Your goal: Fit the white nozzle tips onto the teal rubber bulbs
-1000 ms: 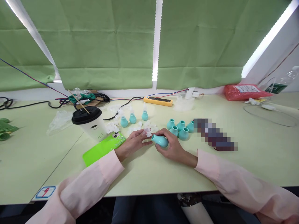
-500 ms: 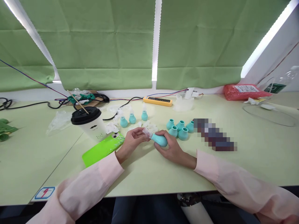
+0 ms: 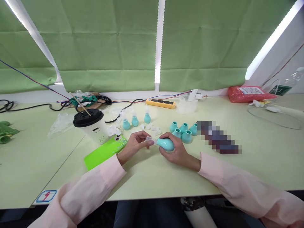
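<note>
Green curtain (image 3: 204, 41), rear. Pale bench (image 3: 237, 172), below. White cup (image 3: 95, 131) w/ black lid stands at L; green phone (image 3: 102, 154) lies flat just beside it. R hand (image 3: 178, 152) wraps 1 turquoise bulb (image 3: 167, 144), on its side, mouth toward L hand (image 3: 136, 145), approx. ctr. of bench. L hand, pinched narrow, holds 1 translucent tip (image 3: 154, 140) at that mouth (seating depth: cannot tell). 5 open-mouthed bulbs (image 3: 186, 137) stand upright behind R hand; 3 tipped bulbs (image 3: 135, 121), upright, farther back, L of ctr. White scraps (image 3: 156, 130) lie nearby.
</note>
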Motion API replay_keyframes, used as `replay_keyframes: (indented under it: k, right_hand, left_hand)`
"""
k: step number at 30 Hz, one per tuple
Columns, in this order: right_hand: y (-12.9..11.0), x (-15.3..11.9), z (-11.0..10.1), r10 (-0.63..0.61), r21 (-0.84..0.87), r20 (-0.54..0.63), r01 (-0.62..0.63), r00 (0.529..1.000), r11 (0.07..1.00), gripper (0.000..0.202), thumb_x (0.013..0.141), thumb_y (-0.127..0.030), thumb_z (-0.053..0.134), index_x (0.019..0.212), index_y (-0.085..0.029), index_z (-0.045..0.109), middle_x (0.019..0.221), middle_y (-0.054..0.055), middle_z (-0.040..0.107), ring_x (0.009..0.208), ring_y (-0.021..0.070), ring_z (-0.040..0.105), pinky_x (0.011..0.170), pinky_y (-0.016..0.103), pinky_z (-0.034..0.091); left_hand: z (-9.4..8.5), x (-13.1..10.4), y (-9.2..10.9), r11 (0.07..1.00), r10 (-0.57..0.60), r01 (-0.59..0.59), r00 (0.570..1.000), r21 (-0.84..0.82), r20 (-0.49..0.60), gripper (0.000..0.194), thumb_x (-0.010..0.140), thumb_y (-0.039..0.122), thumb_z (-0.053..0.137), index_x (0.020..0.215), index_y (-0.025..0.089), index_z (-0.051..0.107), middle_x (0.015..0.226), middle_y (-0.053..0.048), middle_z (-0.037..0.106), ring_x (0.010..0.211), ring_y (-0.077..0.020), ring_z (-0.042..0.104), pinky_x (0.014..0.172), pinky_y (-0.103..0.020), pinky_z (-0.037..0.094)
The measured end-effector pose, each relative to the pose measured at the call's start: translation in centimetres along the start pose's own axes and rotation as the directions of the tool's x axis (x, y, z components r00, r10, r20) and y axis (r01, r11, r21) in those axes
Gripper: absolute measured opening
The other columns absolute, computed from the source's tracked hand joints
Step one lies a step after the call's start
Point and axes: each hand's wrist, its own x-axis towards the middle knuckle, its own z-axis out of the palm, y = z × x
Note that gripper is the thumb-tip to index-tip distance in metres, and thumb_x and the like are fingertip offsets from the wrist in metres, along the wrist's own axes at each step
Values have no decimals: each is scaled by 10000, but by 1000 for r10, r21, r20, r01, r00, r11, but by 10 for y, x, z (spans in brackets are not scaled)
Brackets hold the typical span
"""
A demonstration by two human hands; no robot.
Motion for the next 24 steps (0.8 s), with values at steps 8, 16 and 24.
replay_keyframes:
  k: [8, 16, 24]
  right_hand:
    - [0, 0, 2, -11, -20, -19, 10, 1000, 1000, 219, 632, -195, 540, 822, -209, 432, 691, -3, 518, 612, 129, 509, 558, 258, 422]
    - [-3, -1, 3, -30, -43, -10, 29, 1000, 999, 213, 641, -193, 534, 829, -213, 434, 709, 5, 526, 640, 137, 518, 584, 267, 432]
    - [-7, -1, 3, -97, -25, 80, 99, 992, 995, 223, 650, -185, 527, 848, -206, 428, 734, 8, 526, 642, 122, 513, 583, 250, 427]
  left_hand:
    - [0, 0, -4, 999, -26, 23, 995, 27, 92, 267, 703, 353, 543, 787, 100, 527, 598, -36, 570, 516, -105, 523, 499, -248, 443]
    - [3, -2, -4, 986, -72, 49, 988, 160, 138, 292, 758, 423, 428, 656, 150, 410, 427, 28, 498, 336, -60, 392, 359, -187, 299]
    - [12, -13, 1, 892, -24, -15, 997, 452, 80, 441, 837, 353, 216, 451, 174, 334, 401, 27, 340, 396, -78, 303, 464, -233, 285]
